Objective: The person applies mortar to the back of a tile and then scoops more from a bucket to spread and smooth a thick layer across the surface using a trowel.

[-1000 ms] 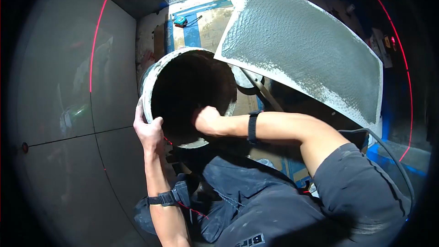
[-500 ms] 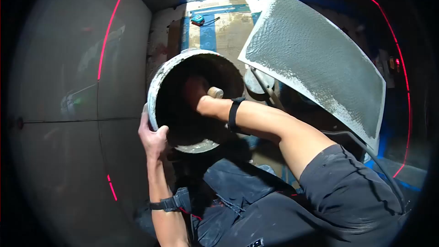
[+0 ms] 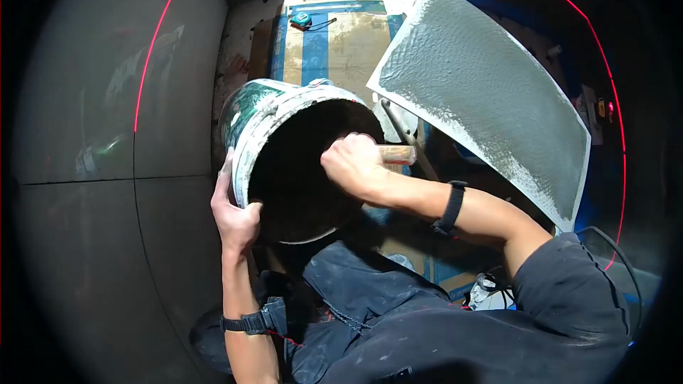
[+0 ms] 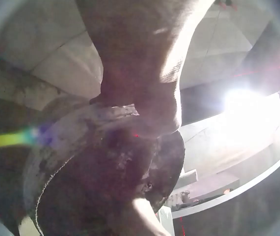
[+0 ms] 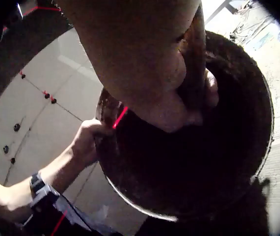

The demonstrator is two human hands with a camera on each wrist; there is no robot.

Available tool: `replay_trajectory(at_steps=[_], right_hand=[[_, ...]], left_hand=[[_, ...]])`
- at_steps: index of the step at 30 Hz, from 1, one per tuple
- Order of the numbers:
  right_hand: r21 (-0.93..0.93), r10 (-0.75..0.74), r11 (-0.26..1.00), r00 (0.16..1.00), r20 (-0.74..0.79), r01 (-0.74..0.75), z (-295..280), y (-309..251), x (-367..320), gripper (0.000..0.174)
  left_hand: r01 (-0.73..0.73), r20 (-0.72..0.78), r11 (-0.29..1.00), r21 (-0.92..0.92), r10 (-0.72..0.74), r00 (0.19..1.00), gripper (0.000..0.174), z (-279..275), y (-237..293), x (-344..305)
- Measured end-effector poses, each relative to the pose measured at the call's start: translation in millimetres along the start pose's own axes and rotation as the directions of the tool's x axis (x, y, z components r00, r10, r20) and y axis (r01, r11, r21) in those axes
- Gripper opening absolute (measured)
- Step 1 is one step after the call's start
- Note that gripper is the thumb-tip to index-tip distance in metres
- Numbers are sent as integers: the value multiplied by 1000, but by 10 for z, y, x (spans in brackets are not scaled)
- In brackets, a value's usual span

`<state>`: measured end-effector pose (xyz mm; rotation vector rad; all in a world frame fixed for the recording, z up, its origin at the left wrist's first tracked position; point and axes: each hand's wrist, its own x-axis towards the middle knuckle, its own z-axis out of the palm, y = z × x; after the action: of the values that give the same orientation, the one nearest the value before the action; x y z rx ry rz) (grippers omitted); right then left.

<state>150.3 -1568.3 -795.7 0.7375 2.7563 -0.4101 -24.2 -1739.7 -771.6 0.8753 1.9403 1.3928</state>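
Observation:
A tilted bucket (image 3: 249, 108), its outside white and green and smeared with dried mortar, turns its dark mouth toward me in the head view. My left hand (image 3: 237, 222) grips the rim at its left side, thumb on the near edge. Inside the mouth, my right hand (image 3: 353, 163) is wrapped round the wooden handle (image 3: 400, 154) of a tool, whose butt sticks out to the right. In the right wrist view the handle (image 5: 195, 59) runs along the palm. The tool's working end is hidden in the bucket's shadow.
A large tile (image 3: 484, 92) coated with grey mortar leans at the right. Beyond the bucket, a teal tape measure (image 3: 302, 21) lies on taped cardboard (image 3: 356, 43). A tiled wall (image 3: 71, 242) stands close on the left. A dark cable (image 3: 617, 245) runs at the right.
My right hand went deeper into the bucket, then drew back toward the mouth, its handle now pointing right. The bucket has turned slightly, showing more green side. My left hand stays on the rim.

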Motion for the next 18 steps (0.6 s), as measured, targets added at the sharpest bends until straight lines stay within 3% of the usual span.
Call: replay_trajectory(at_steps=[2,3,4,6,8,10,12,13,14,16,17,18], right_hand=[[0,57,998,998,-16,-57,75,116,154,11],[-45,1,999,998,-61,-4,360,218,289,14],[19,185,983,982,-17,-185,502,157,534,19],[183,-15,981,977,-212,55,1153,263,759,22],[370,58,929,982,-181,13,1189,177,708,22],[399,-41,914,995,-93,75,1189,132,620,22],[201,-249,956,954,166,214,1175,40,642,22],[297,-275,915,961,-42,275,1600,27,716,24],[298,-283,911,958,-50,285,1548,-13,731,24],[407,-290,889,946,143,211,1415,-115,784,27],[402,-294,889,946,135,219,1517,-147,782,27],[496,-153,862,987,53,107,1657,-220,708,30]], left_hand=[[-46,-14,998,53,47,999,87,71,10,-36],[-36,-12,999,3,36,999,87,110,26,-38],[22,-39,996,85,-19,999,87,138,34,-50],[-55,5,998,17,55,998,86,148,-45,-27],[-50,-69,996,-77,45,997,85,208,-37,-23],[-67,-80,993,-100,59,995,85,153,-109,-39],[-52,-84,999,1,52,995,86,116,-78,34],[-47,-93,997,-61,42,995,86,97,-154,25],[-52,-100,997,-53,46,994,86,100,-142,11],[-2,-72,996,-86,-4,997,87,98,-90,8],[-68,-57,991,-114,62,996,87,112,-104,22],[-12,-68,997,-81,7,998,87,122,-80,-2]])
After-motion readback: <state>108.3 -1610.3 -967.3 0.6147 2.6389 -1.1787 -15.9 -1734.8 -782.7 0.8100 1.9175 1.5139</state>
